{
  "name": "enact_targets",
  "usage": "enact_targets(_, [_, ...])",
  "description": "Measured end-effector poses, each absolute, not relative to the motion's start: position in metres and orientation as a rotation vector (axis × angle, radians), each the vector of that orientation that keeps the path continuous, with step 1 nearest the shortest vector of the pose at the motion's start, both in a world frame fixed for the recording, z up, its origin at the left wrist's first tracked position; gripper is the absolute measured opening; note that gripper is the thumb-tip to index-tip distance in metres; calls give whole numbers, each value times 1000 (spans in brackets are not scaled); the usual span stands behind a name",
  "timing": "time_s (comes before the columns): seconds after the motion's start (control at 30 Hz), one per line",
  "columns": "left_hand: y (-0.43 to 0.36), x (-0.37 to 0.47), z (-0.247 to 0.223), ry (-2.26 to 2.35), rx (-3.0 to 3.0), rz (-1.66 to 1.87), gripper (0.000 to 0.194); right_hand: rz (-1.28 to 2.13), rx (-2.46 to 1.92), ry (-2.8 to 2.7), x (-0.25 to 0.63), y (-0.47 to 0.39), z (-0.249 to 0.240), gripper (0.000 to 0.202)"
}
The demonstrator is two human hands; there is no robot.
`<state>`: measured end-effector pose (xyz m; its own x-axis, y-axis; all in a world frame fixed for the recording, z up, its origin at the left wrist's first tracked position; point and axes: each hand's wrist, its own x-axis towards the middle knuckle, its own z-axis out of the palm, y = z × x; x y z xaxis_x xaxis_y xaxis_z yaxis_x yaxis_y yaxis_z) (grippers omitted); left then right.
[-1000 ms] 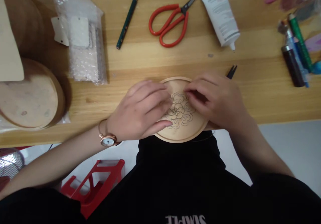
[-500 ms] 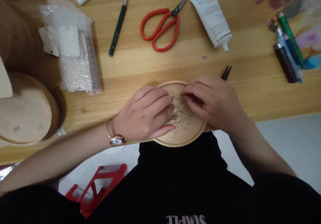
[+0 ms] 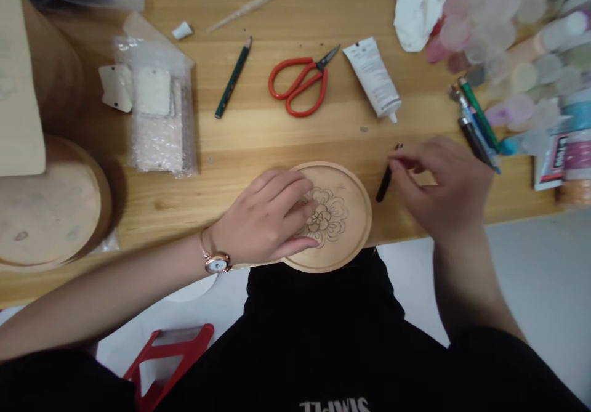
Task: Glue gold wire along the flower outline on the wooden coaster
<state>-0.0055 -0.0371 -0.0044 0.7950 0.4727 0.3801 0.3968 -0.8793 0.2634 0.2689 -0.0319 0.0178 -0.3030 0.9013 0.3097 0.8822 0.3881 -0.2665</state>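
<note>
A round wooden plate with a flower drawn in dark lines lies at the table's front edge. My left hand rests over its left part, fingers bent; whether anything is between the fingertips is hidden. To the right of the plate, my right hand is raised with thumb and index finger pinched together; what they hold, if anything, is too small to make out. Just left of those fingertips lies a small black tool.
Red-handled scissors, a dark green pencil and a white tube lie beyond the plate. A plastic packet and a wooden round are at left. Pens and many small bottles stand right.
My right hand has moved off the plate to the right, beside the black tool. My left hand stays on the plate. The view has shifted, showing more of the table's far side.
</note>
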Motion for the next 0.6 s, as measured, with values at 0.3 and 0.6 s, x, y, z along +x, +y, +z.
enact_targets(0.3, [-38,-7,-6,680,2804,684,48,-568,-1327,-2668,307,-20,10,19])
enact_targets(0.6, [-38,-7,-8,681,2811,720,47,-406,-1070,-2704,317,-1,23,11])
